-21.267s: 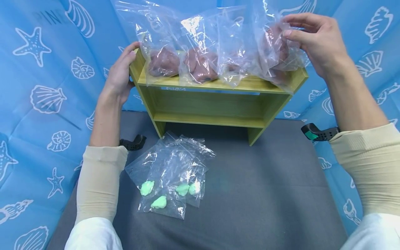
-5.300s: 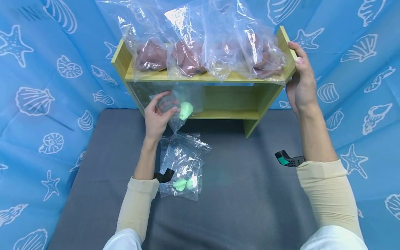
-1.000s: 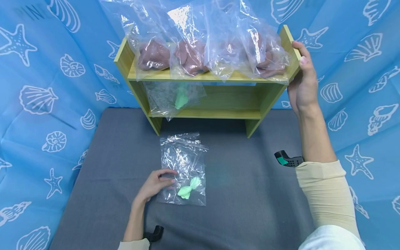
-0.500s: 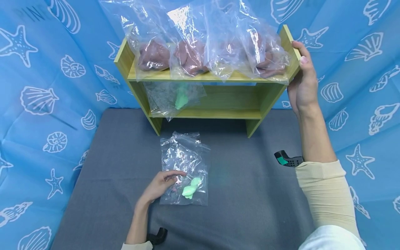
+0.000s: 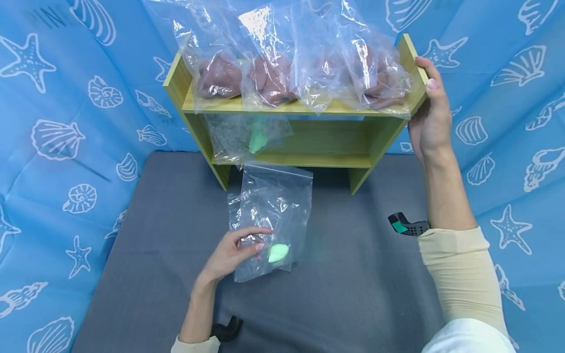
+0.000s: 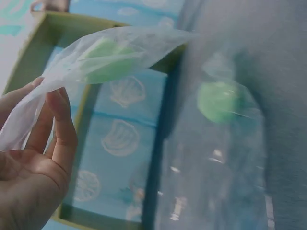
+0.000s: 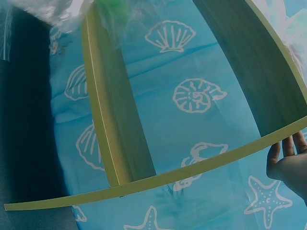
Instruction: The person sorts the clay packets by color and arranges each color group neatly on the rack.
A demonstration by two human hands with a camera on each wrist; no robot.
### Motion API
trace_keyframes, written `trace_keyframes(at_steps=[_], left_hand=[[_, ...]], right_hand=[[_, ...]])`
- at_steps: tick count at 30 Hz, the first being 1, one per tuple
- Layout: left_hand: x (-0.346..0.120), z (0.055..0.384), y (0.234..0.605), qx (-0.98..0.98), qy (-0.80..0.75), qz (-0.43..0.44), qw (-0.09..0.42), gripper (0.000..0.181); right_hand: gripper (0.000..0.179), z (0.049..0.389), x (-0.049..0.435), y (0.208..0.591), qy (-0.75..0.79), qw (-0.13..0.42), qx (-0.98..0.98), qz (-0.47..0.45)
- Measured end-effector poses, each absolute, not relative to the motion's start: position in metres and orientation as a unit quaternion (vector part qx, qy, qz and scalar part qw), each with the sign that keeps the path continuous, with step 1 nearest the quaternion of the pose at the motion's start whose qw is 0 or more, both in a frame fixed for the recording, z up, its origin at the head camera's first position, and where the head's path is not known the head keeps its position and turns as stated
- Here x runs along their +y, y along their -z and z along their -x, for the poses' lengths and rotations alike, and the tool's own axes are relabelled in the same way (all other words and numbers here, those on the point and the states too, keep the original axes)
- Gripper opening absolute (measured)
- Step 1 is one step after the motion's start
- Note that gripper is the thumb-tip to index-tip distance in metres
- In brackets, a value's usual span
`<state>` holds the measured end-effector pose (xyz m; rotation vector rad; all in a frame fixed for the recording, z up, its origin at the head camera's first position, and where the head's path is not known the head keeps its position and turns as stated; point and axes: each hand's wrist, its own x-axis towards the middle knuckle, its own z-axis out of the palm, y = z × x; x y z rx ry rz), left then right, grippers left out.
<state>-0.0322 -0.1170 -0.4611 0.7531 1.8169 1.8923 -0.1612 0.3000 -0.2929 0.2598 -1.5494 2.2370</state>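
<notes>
My left hand point(image 5: 263, 240) pinches the lower part of a clear zip bag point(image 5: 282, 206) with a green lump point(image 5: 278, 253) inside, and the bag is raised off the grey mat. In the left wrist view the held bag point(image 6: 115, 48) hangs from my fingers point(image 6: 57, 124) above a second bag with a green lump point(image 6: 218, 98) lying on the mat. My right hand point(image 5: 427, 86) grips the right side panel of the yellow-green wooden shelf point(image 5: 309, 159). One bag with a green lump point(image 5: 257, 140) leans on the lower shelf at the left.
Several clear bags of brownish-pink lumps point(image 5: 269, 83) fill the top shelf. Blue cloth printed with shells point(image 5: 57, 139) surrounds the grey mat point(image 5: 353, 284). The right wrist view looks along the shelf boards point(image 7: 115, 134), with my fingers point(image 7: 290, 167) at the edge.
My left hand has lifted the top bag from the pile, so its open end now stands up toward the shelf. The right hand has stayed on the shelf's side.
</notes>
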Motion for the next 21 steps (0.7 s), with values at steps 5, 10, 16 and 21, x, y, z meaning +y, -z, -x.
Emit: trace_keyframes(at_steps=[5,10,16,21], left_hand=[[-0.112,0.037,0.442,0.644,-0.684,-0.281,0.196,0.037],[-0.104,0.046,0.429,0.645,-0.683,-0.294,0.176,0.038],[-0.089,0.061,0.419,0.644,-0.688,-0.299,0.151,0.047],[-0.075,0.078,0.414,0.632,-0.702,-0.297,0.140,0.059]], right_hand=[[0.047,0.161,0.299,0.293,-0.800,0.203,-0.557,-0.091],[0.046,0.161,0.299,0.292,-0.806,0.198,-0.550,-0.093],[0.045,0.161,0.298,0.291,-0.807,0.198,-0.549,-0.089],[0.046,0.161,0.298,0.290,-0.806,0.198,-0.551,-0.087]])
